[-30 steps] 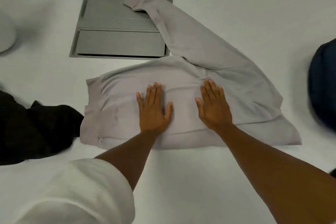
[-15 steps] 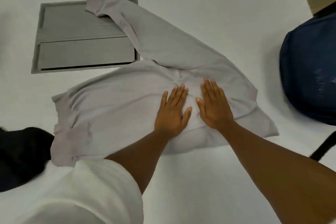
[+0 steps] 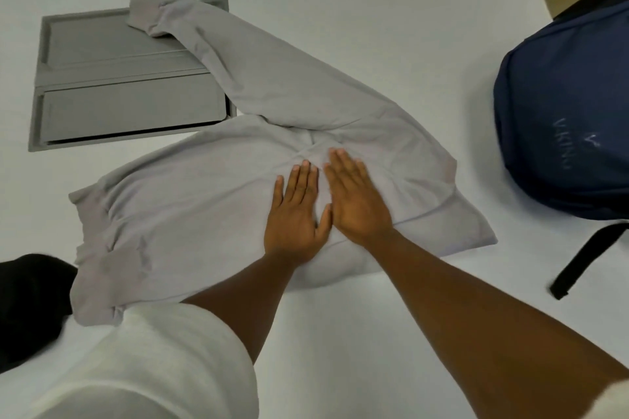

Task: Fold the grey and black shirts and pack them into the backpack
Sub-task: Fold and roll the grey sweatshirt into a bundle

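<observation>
While both hands' straight fingers (image 3: 303, 180) press flat, soft grey shirt (image 3: 190, 207) lies creased.

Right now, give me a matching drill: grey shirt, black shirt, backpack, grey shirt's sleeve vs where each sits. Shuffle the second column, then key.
Things:
1. grey shirt
2. black shirt
3. backpack
4. grey shirt's sleeve

Places:
A. far right of the table, strap trailing toward the person
B. draped over the grey recessed panel
C. left edge of the view, bunched
D. centre, under the left hand and right hand, both pressing flat

Pairs: 1-D, 2-C, 3-A, 4-B
</observation>
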Demonstrator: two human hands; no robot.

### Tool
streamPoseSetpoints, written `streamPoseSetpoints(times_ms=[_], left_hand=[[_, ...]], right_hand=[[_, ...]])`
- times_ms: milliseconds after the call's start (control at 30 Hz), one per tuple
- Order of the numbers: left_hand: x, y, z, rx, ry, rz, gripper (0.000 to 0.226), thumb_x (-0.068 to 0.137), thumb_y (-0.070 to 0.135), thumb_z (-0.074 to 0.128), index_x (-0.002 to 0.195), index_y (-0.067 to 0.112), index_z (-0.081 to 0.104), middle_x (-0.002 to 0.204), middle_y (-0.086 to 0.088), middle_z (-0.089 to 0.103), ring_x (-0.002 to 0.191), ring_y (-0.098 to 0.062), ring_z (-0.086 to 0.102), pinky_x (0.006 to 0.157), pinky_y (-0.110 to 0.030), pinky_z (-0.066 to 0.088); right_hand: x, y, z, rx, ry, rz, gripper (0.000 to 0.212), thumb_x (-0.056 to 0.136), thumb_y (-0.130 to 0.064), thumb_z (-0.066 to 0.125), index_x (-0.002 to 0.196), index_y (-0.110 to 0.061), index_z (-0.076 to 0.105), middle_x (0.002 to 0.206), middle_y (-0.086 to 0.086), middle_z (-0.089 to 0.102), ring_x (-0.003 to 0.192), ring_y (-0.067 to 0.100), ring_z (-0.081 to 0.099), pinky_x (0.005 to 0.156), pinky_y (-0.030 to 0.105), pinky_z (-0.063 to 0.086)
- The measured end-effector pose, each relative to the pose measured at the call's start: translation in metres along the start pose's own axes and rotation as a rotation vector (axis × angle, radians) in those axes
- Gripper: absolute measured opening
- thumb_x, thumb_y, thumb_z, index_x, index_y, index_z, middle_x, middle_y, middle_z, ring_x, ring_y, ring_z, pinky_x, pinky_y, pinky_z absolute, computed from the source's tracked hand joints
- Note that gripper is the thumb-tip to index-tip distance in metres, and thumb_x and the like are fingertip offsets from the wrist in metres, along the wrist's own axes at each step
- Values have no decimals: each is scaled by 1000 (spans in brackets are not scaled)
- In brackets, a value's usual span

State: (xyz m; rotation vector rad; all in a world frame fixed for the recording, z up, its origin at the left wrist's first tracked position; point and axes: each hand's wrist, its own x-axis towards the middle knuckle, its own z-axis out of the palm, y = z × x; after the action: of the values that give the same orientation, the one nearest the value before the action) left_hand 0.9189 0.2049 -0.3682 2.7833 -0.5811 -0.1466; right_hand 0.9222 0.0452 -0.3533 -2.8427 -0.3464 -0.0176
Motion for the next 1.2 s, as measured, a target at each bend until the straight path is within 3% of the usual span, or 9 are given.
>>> streamPoseSetpoints(times_ms=[100,233,600,833,1200], left_hand=[[-4,0,1,-9,7,17,70,102,44,27,160,8,16,169,-8,8,156,-18,-1,126,-48,10],[-5,-1,-1,-44,27,-13,69,103,45,29,161,10,17,169,-6,10,156,-16,1,126,-46,9],[-49,-35,-15,15,43,-257,73,101,56,26,162,18,13,170,0,5,156,-14,0,125,-53,5],[-79,-38,-16,96,-21,-312,79,98,67,20,162,23,5,170,2,-3,156,-18,-4,122,-60,0],[-119,-23,-14,97,-36,-314,80,98,69,23,162,24,8,170,2,-1,156,-19,-3,120,-63,1]], right_hand=[[-3,-8,9,33,-33,-36,58,94,-21,29,148,-3,40,158,13,32,148,27,27,118,48,29],[-26,15,10,12,0,33,52,103,-34,37,151,-14,37,163,7,23,152,22,15,121,46,21],[-54,13,0,-116,-17,286,82,95,-69,32,155,-13,29,165,8,11,153,27,5,122,47,13],[-70,5,1,-129,30,277,83,95,-70,30,154,-12,30,165,8,13,153,27,6,122,48,14],[-114,-13,4,-130,51,300,83,95,-67,36,155,-11,28,165,8,12,153,27,5,121,49,17]])
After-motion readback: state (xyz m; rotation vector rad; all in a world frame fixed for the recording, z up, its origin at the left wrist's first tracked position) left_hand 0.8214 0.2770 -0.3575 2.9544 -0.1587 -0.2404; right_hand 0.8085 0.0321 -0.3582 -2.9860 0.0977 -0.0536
